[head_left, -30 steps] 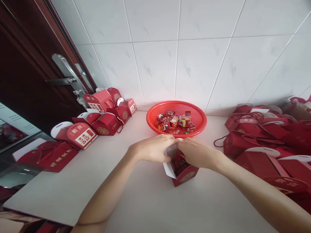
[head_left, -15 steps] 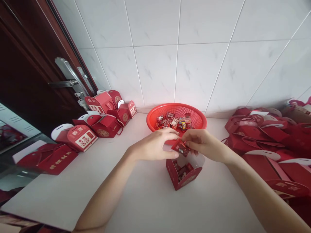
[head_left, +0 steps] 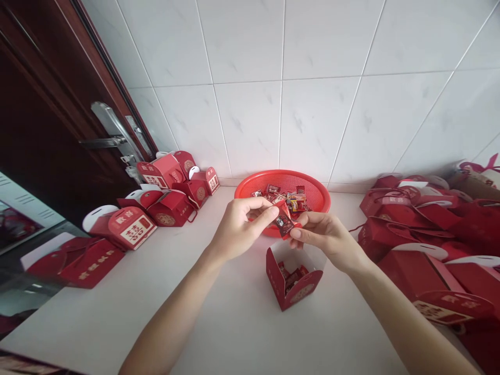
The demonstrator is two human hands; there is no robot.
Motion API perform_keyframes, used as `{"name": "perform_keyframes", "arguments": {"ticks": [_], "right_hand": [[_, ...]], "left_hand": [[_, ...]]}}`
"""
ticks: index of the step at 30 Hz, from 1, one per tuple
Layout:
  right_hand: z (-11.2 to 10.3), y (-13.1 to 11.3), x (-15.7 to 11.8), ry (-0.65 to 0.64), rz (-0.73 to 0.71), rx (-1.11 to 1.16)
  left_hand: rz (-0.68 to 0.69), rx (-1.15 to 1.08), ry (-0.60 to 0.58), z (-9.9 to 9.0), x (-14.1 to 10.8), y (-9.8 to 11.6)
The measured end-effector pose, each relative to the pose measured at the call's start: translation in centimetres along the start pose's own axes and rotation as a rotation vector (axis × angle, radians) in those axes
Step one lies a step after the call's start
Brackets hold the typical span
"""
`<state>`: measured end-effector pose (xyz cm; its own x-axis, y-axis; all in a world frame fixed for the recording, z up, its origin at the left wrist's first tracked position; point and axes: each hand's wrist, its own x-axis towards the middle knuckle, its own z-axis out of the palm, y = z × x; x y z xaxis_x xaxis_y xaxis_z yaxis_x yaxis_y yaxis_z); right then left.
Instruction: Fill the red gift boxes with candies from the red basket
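From the head view, the left hand (head_left: pixel 236 229) and right hand (head_left: pixel 326 239) are both pinching one wrapped candy (head_left: pixel 284 223), their grips pressed together on it just above the open red box (head_left: pixel 294 276). That box is sitting on the surface (head_left: pixel 234 323), holding a few candies. Behind it, the red basket (head_left: pixel 316 190) is holding more candies. Closed boxes (head_left: pixel 156 203) are lying at left, flat ones (head_left: pixel 422 234) piling up at right.

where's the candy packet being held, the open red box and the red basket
candy packet (head_left: pixel 284 223), head view, middle of the dark wrapper pinched between both hands
open red box (head_left: pixel 297 294), head view, front red wall
red basket (head_left: pixel 321 196), head view, right side of the rim
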<state>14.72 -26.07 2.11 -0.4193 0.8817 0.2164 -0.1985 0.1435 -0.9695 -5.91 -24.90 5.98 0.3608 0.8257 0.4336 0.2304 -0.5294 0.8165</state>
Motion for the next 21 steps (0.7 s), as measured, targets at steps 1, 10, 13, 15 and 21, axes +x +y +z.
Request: {"name": "perform_keyframes", "arguments": {"ticks": [1,10,13,15,21], "right_hand": [[0.0,0.1,0.0,0.001,-0.005,0.007],[0.9,0.6,-0.4,0.005,-0.041,0.158],[1.3,0.6,-0.4,0.012,-0.059,0.148],[1.3,0.7,-0.4,0.025,-0.061,0.132],[0.7,0.5,-0.4,-0.049,0.022,0.046]], "left_hand": [[0.003,0.002,0.006,0.1,-0.1,0.0],[0.002,-0.005,0.077,0.5,-0.3,-0.3],[-0.017,-0.043,0.079,0.6,-0.1,-0.2],[-0.033,-0.057,0.066,0.5,0.0,-0.2],[-0.045,0.058,-0.057,0.1,-0.3,0.2]]}}
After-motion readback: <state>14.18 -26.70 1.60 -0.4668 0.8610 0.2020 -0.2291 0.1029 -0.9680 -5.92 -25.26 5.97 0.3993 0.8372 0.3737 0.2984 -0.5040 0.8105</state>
